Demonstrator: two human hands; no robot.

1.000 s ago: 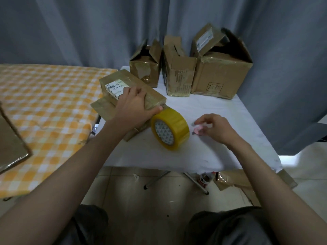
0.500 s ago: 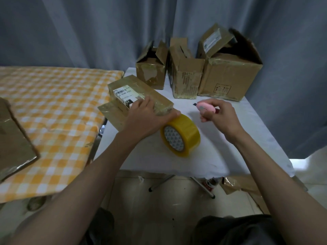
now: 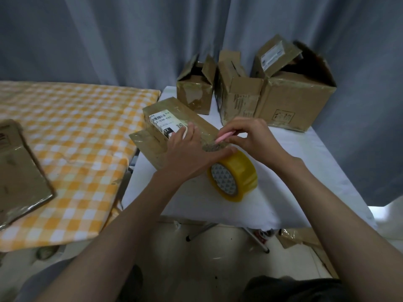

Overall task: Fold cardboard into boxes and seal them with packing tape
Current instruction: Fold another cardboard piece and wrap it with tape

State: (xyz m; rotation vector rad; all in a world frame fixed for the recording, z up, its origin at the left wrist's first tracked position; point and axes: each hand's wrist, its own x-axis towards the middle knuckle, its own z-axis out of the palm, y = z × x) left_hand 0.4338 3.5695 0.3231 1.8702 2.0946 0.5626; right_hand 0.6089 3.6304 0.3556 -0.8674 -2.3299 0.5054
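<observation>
A small closed cardboard box (image 3: 174,114) with a white shipping label lies on the white table (image 3: 305,158). My left hand (image 3: 192,151) rests flat on the box's near end, fingers straight and thumb stretched toward the tape. A yellow roll of packing tape (image 3: 237,177) stands on edge just right of that hand, touching the box's corner. My right hand (image 3: 253,138) grips a small pink cutter (image 3: 224,136), its tip at the box's right end just above the tape roll.
Three open, worn cardboard boxes (image 3: 290,94) stand at the back of the white table. A flat piece of cardboard (image 3: 19,171) lies on the orange checked cloth (image 3: 76,127) to the left. More cardboard scraps (image 3: 298,236) lie on the floor under the table's right side.
My right hand picked the pink cutter up off the table and carried it left to the box's end. My left hand stayed pressed on the box.
</observation>
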